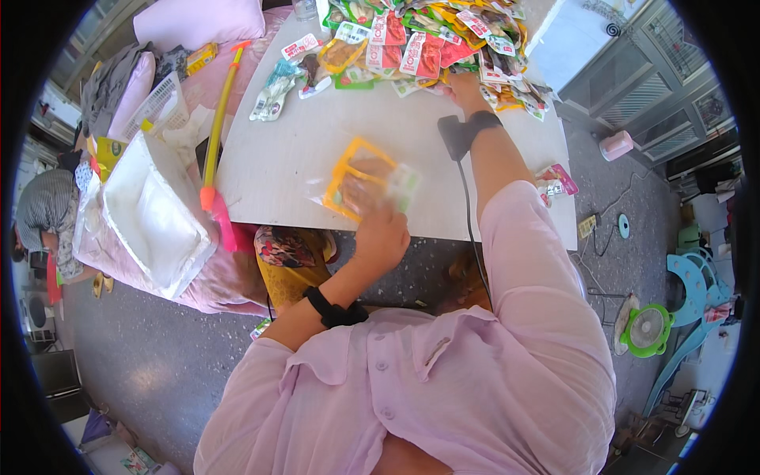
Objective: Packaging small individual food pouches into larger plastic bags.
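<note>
My left hand [383, 236] is closed on the near edge of some yellow-bordered plastic food packets [356, 181], which seem to be two or more overlapping. Brown contents show through their clear film, and a white-and-green part at their right is blurred. At the far side of the white table [285, 160], my right hand [465, 92] reaches to the near edge of a heap of vacuum-sealed snack packets [421, 50]. Its fingertips are partly hidden among them, so whether it grips one is unclear. Each wrist wears a black strap.
Several loose packets [276, 89] lie left of the heap. A pink packet [557, 181] sits at the table's right edge. Left stand a white foam box [157, 208] and a yellow-handled stick [222, 119]. A black cable [466, 202] hangs from my right wrist. Another person [47, 208] bends at far left.
</note>
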A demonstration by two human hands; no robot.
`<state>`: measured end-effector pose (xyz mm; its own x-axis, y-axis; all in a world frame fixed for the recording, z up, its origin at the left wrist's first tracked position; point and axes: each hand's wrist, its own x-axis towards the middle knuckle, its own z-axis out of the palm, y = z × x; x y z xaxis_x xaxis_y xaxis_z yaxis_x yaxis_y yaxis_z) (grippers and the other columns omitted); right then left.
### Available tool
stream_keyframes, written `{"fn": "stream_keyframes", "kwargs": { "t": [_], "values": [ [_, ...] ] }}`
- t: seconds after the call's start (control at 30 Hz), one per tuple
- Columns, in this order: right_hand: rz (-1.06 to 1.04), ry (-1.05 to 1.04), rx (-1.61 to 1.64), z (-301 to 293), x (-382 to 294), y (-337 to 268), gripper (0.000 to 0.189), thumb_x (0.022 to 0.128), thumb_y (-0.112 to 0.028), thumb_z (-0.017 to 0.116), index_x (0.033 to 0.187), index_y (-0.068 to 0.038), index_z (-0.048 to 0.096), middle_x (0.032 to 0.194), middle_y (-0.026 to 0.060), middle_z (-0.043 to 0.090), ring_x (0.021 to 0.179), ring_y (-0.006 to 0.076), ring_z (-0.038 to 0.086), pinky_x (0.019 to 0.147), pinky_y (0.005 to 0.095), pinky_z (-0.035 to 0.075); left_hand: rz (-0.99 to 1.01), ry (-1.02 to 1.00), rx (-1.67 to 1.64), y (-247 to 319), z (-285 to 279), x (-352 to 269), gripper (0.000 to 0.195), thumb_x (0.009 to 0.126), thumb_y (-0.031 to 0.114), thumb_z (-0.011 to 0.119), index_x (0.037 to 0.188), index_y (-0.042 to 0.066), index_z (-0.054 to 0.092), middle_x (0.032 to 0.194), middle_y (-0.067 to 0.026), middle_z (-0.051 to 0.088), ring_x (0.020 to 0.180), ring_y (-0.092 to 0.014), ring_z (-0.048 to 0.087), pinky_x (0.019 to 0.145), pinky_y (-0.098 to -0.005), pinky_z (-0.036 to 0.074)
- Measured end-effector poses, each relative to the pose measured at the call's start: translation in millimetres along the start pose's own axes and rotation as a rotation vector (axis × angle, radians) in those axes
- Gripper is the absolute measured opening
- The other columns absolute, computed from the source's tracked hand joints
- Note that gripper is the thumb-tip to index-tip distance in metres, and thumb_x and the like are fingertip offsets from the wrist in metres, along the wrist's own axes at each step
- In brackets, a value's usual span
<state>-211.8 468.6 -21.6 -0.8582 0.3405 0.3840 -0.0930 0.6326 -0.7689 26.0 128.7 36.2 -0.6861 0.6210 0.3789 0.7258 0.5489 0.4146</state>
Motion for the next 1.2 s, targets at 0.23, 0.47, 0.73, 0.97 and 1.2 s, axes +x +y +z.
{"fn": "stream_keyframes", "kwargs": {
  "t": [0.23, 0.47, 0.73, 0.97, 1.2],
  "values": [
    [-0.573, -0.197, -0.690, -26.4, -31.6, -70.1, 0.013, 0.061, -0.014, 0.055, 0.060, -0.005, 0.045, 0.056, 0.0132, 0.049, 0.050, 0.0290, 0.047, 0.045, 0.0351, 0.037, -0.016, 0.029, 0.020, -0.2, -1.4, -2.7, 0.010, 0.063, 0.011, 0.051, 0.067, 0.003, 0.047, 0.096, -0.0165, 0.045, 0.063, -0.031, 0.049, 0.054, -0.0370, 0.041],
    [0.847, -0.073, 0.892, -54.0, -106.8, -120.4, 0.015, 0.069, -0.004, 0.046, 0.083, -0.003, 0.045, 0.078, 0.0081, 0.046, 0.068, 0.0175, 0.047, 0.065, 0.0316, 0.042, -0.106, -0.078, 0.128, -3.6, 4.9, 2.0, 0.010, 0.063, 0.011, 0.049, 0.069, 0.002, 0.048, 0.095, -0.0161, 0.045, 0.066, -0.031, 0.050, 0.055, -0.0378, 0.042],
    [0.259, -0.188, 0.906, -97.1, -187.1, -126.3, 0.014, 0.071, -0.001, 0.041, 0.085, 0.001, 0.041, 0.080, 0.0109, 0.048, 0.071, 0.0193, 0.049, 0.068, 0.0342, 0.043, -0.157, -0.123, 0.047, -1.9, -3.5, 10.6, 0.011, 0.065, 0.011, 0.046, 0.069, 0.001, 0.047, 0.093, -0.0152, 0.046, 0.070, -0.031, 0.050, 0.059, -0.0388, 0.041],
    [0.461, -0.092, 1.458, -110.2, -244.4, -186.0, 0.011, 0.072, 0.002, 0.040, 0.083, 0.000, 0.042, 0.081, 0.0117, 0.050, 0.071, 0.0208, 0.052, 0.067, 0.0321, 0.045, -0.225, -0.073, -0.090, -12.2, 0.8, 17.7, 0.012, 0.067, 0.012, 0.043, 0.068, 0.000, 0.045, 0.074, -0.0156, 0.048, 0.068, -0.032, 0.047, 0.057, -0.0385, 0.039],
    [0.534, 0.046, 1.421, -101.5, -278.0, -181.7, 0.010, 0.071, 0.004, 0.041, 0.080, -0.001, 0.044, 0.078, 0.0115, 0.051, 0.069, 0.0217, 0.053, 0.065, 0.0325, 0.046, -0.259, 0.039, -0.309, -16.2, 0.3, 18.7, 0.009, 0.066, 0.008, 0.047, 0.067, 0.000, 0.044, 0.063, -0.0149, 0.048, 0.060, -0.026, 0.048, 0.052, -0.0325, 0.037]
  ]
}}
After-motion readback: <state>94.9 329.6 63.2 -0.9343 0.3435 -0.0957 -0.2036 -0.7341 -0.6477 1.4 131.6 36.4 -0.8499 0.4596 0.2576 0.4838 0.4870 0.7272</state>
